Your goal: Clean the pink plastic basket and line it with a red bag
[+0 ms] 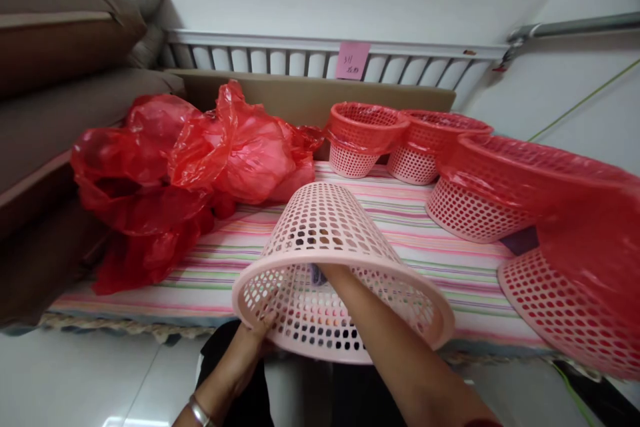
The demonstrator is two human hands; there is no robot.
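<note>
A pale pink perforated basket [325, 210] lies tilted on its side at the near edge of the striped cloth, its wide mouth facing me. My left hand [257, 333] grips the rim at the lower left, thumb inside the mouth. Deep inside the basket is my right hand [327, 240], seen only partly through the holes, with a bluish-grey cloth [317, 274] beside it. How its fingers sit around the cloth is hidden.
Red plastic bags [245, 153] lie heaped at the left, beside stacked brown cushions [55, 33]. Several baskets lined with red bags [367, 127] stand along the right. A radiator [275, 61] with a pink note [353, 60] is behind.
</note>
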